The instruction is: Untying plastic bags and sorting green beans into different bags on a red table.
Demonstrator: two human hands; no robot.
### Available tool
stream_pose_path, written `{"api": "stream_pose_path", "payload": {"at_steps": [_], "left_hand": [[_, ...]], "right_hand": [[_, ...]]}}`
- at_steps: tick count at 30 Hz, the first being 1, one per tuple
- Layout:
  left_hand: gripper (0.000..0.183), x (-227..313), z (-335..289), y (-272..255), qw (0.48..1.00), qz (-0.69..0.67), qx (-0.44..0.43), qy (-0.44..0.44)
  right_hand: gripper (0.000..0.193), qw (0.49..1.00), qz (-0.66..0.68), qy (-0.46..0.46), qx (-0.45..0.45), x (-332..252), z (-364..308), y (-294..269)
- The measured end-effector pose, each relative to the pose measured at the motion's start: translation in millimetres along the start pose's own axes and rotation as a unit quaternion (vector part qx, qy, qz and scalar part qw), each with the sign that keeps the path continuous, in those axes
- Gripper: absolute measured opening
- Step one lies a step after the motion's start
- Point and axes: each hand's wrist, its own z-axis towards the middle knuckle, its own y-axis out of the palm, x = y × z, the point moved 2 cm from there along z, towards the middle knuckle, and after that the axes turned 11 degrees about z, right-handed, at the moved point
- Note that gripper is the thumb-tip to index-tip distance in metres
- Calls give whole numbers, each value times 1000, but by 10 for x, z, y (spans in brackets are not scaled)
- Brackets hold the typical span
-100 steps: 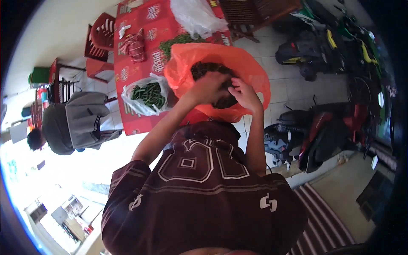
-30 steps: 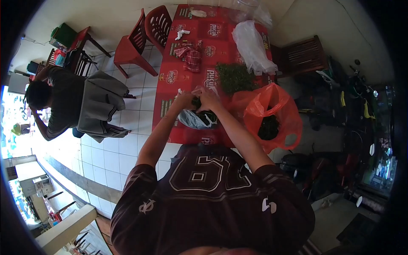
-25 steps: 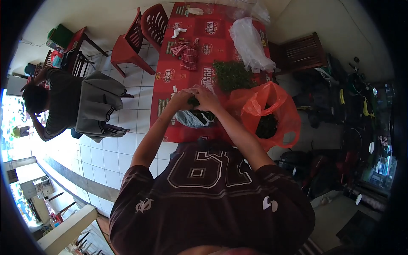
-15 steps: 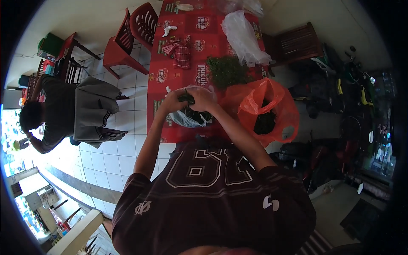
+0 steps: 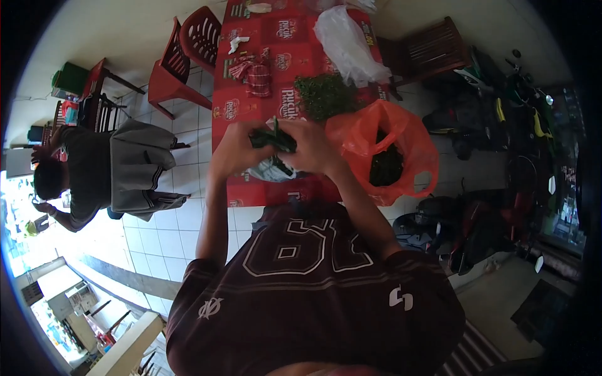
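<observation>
My left hand (image 5: 234, 150) and my right hand (image 5: 311, 146) are both closed on a bunch of dark green leaves (image 5: 274, 139), gripping it from either side. Below them on the red-covered table (image 5: 243, 197) sits a clear plastic bag (image 5: 266, 172) with more dark greens in it, partly hidden by my hands. To the right stands an orange plastic bag (image 5: 417, 147), its mouth open, with dark green leaves (image 5: 385, 166) inside. Beyond my right hand lies a loose pile of small-leaved greens (image 5: 323, 97).
Farther back on the table lie a red checked cloth (image 5: 258, 79), a crumpled white tissue (image 5: 237, 44) and a white plastic bag (image 5: 345, 44). Red plastic chairs (image 5: 169, 78) stand left, a wooden chair (image 5: 433, 53) right. Another person (image 5: 91, 163) is at the far left.
My hands have risen from the clear bag with the leaves, which now show more between them. The view has shifted slightly. The other person's arms have moved.
</observation>
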Motion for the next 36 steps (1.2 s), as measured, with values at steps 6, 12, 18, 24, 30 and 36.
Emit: {"api": "stream_pose_path", "payload": {"at_steps": [6, 12, 18, 24, 30, 36], "left_hand": [[28, 1266, -110, 531, 981, -10, -33, 190], [33, 1940, 520, 1676, 939, -31, -111, 325], [41, 1710, 1677, 2790, 938, 117, -131, 299], [68, 801, 1860, 3278, 930, 335, -39, 146], [64, 898, 1625, 3274, 944, 297, -33, 140], [53, 841, 1512, 3435, 939, 304, -20, 162]], "right_hand": [[36, 993, -56, 88, 61, -844, -998, -978], [38, 954, -147, 198, 171, -576, -2082, -1743], [53, 936, -41, 222, 269, 1471, -2501, -1819], [85, 967, -70, 192, 151, 1927, -2495, -1842], [34, 940, -22, 310, 143, 1749, -2906, -2265], [45, 868, -252, 412, -118, 1490, -3030, -1628]]}}
